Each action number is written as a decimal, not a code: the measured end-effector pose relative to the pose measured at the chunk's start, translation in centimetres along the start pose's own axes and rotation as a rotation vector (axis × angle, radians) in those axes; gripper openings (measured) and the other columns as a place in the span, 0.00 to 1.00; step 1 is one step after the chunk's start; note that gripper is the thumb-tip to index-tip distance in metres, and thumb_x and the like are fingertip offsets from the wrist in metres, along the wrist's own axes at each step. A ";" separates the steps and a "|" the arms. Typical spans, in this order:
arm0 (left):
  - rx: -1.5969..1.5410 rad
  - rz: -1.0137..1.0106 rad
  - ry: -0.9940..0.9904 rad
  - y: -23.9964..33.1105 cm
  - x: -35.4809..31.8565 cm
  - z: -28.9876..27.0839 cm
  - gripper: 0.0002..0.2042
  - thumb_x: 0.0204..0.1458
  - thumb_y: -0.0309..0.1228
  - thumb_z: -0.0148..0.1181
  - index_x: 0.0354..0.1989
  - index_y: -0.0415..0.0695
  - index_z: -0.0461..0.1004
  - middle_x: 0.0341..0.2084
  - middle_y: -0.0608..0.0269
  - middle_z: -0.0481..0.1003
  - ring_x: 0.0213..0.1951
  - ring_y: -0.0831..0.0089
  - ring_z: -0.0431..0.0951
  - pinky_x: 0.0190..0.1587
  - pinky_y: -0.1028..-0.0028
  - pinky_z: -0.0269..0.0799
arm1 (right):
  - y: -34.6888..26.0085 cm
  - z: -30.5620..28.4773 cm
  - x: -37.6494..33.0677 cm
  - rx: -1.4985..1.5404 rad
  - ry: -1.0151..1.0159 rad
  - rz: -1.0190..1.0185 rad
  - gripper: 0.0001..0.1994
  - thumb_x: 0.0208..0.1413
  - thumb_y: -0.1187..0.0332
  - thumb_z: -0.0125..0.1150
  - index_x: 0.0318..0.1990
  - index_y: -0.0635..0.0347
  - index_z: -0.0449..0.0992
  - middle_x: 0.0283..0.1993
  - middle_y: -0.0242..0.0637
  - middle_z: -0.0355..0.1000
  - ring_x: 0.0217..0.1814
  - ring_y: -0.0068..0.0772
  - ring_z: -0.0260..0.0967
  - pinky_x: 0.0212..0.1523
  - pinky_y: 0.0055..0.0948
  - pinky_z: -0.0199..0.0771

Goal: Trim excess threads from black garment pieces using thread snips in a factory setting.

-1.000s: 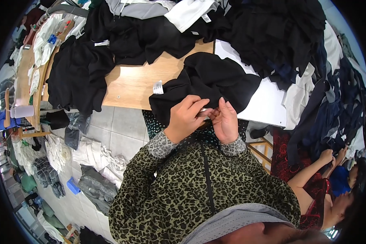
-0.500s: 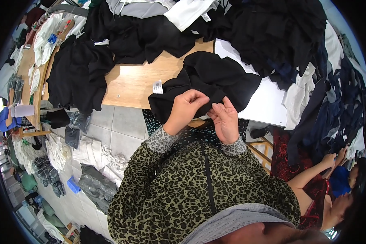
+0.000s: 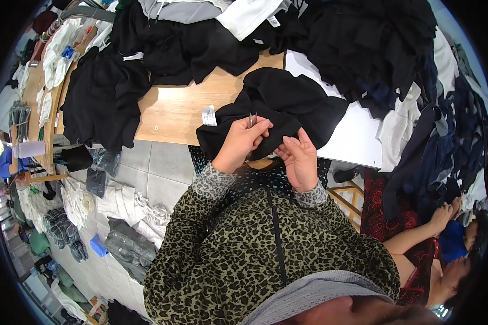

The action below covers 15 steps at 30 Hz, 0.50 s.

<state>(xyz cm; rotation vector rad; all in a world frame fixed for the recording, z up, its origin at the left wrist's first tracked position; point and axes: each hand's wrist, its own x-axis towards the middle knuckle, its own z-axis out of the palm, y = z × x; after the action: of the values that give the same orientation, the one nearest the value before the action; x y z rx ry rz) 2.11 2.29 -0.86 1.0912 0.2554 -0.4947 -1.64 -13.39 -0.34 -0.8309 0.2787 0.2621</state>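
A black garment [image 3: 287,100] lies bunched at the table's front edge, a white label [image 3: 209,115] showing at its left end. My left hand [image 3: 243,142] is closed around small metal thread snips [image 3: 251,120], whose two points stick up past the fingers, over the cloth. To its right, my right hand [image 3: 298,161] pinches the near edge of the garment between thumb and fingers. The bit of cloth in that pinch is mostly hidden.
Black garments [image 3: 103,97] are heaped on the wooden table [image 3: 173,111] at left and along the back. A larger dark pile [image 3: 374,49] stands beyond the white tabletop [image 3: 358,138]. Another person's arm [image 3: 417,238] reaches into navy garments at right. Bagged clothes [image 3: 127,246] lie on the floor.
My left hand has shifted slightly left and turned, and the snips' points have come into view. My right hand stays at the garment's edge. The other person's hands have moved a little.
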 end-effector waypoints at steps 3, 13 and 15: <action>0.064 0.002 0.003 0.5 -0.5 0.4 0.07 0.52 0.28 0.58 0.36 0.38 0.74 0.21 0.74 0.67 0.20 0.88 0.60 0.21 0.86 0.56 | -0.2 0.2 -0.1 -0.013 0.016 0.014 0.20 0.57 0.73 0.51 0.57 0.64 0.58 0.38 0.32 0.73 0.39 0.22 0.71 0.43 0.26 0.71; 1.153 0.995 0.030 -2.0 -1.9 -0.1 0.23 0.30 0.25 0.66 0.42 0.50 0.76 0.38 0.62 0.69 0.28 0.71 0.71 0.27 0.76 0.71 | -0.4 0.3 -0.1 0.087 0.009 0.017 0.22 0.57 0.74 0.51 0.58 0.63 0.55 0.39 0.31 0.71 0.41 0.23 0.70 0.44 0.27 0.70; 1.173 1.013 0.017 -2.1 -2.1 -0.3 0.24 0.30 0.24 0.66 0.43 0.50 0.76 0.38 0.62 0.69 0.28 0.71 0.71 0.27 0.76 0.71 | -0.4 0.3 0.0 0.097 0.010 0.025 0.22 0.57 0.74 0.51 0.58 0.63 0.54 0.38 0.31 0.71 0.40 0.23 0.70 0.44 0.27 0.70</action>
<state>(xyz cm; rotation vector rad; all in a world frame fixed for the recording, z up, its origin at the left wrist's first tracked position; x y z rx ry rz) -0.71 2.29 -1.70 2.1465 -0.6650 0.3731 -1.44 -13.42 0.17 -0.7332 0.3089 0.2656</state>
